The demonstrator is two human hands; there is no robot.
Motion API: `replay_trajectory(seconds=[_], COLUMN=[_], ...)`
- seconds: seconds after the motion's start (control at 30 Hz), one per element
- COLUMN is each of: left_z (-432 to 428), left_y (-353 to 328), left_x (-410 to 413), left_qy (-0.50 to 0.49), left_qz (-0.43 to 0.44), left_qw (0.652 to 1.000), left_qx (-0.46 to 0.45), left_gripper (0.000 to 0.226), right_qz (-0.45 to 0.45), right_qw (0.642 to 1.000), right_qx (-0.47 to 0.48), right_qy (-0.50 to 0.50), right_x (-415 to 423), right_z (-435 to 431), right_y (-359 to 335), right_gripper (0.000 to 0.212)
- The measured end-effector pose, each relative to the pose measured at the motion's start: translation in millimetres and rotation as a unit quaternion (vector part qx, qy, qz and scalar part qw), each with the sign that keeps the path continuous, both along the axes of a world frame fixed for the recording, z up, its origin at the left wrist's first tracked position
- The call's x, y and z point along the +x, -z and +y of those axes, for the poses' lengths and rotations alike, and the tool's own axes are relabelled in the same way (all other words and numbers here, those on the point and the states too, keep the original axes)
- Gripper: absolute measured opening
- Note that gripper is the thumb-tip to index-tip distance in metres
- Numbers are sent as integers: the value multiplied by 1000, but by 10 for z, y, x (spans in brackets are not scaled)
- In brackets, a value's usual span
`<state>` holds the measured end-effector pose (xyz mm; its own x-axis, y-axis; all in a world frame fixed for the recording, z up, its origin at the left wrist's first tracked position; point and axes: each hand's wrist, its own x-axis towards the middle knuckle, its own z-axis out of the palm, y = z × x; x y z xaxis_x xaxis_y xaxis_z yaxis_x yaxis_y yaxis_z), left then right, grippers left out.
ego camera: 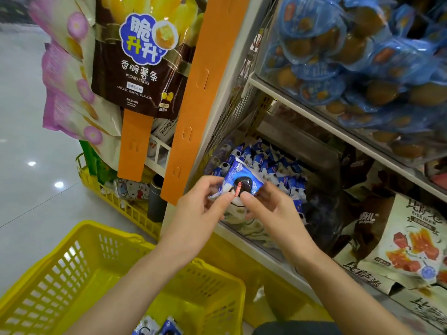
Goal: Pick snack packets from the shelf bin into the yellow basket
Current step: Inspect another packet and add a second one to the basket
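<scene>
pale glossy floor (29, 201) runs along the left of a shop aisle, with a white shelf (314, 112) rising on the right and an orange strip (193, 105) hanging down its corner post. the low shelf bin (251, 243) holds a heap of blue and white packets (266, 165), too many to count. one snack packet (239, 182) is held just above the front of that bin, between the left hand (198, 209) and the right hand (263, 209). both hands pinch it, fingers (208, 182) behind and thumbs on the front. its printed face, showing a dark round biscuit, looks up at the camera and one corner points up toward the shelf. it looks nearly square, so its long axis cannot be told. the yellow basket (96, 224) sits on the floor below the left arm, with two packets (147, 325) visible at its near edge. a second yellow basket (121, 204) stands further back by the post with other goods inside. a brown bag of potato sticks (142, 56) hangs above it.
</scene>
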<state>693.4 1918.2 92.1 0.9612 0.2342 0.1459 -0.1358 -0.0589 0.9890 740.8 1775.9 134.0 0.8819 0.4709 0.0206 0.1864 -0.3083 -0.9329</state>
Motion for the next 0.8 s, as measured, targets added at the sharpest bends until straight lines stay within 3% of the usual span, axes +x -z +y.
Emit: replay_trajectory(seconds=[0.07, 0.13, 0.23, 0.3, 0.4, 0.47, 0.67, 0.8], left_z=[-40, -47, -8, 24, 81, 108, 136, 146], left_y=[-6, -11, -13, 20, 103, 132, 166, 169], left_x=[83, 182, 326, 388, 418, 423, 458, 465], left_qy=[3, -10, -11, 11, 47, 61, 64, 64], left_qz=[-8, -30, -67, -75, -83, -88, -94, -93], left_qw=[999, 989, 948, 916, 878, 862, 859, 863], left_qx=[37, 143, 310, 394, 469, 496, 498, 493], left_gripper=[27, 29, 38, 35, 26, 31, 43, 36], right_qz=[-7, -14, -31, -31, -45, -69, -170, -161], right_qw=[999, 994, 970, 950, 929, 920, 902, 908], right_qx=[8, 8, 7, 5, -95, -147, -217, -260], right_qy=[41, 111, 242, 311, 355, 358, 331, 285], right_x=[101, 316, 828, 1235, 1773, 1993, 2280, 2359], right_z=[-4, -6, 62, 146, 268, 325, 428, 370], right_y=[-23, -56, -63, -48, 42, 121, 306, 349], right_gripper=[11, 20, 41, 40, 49, 51, 39, 36])
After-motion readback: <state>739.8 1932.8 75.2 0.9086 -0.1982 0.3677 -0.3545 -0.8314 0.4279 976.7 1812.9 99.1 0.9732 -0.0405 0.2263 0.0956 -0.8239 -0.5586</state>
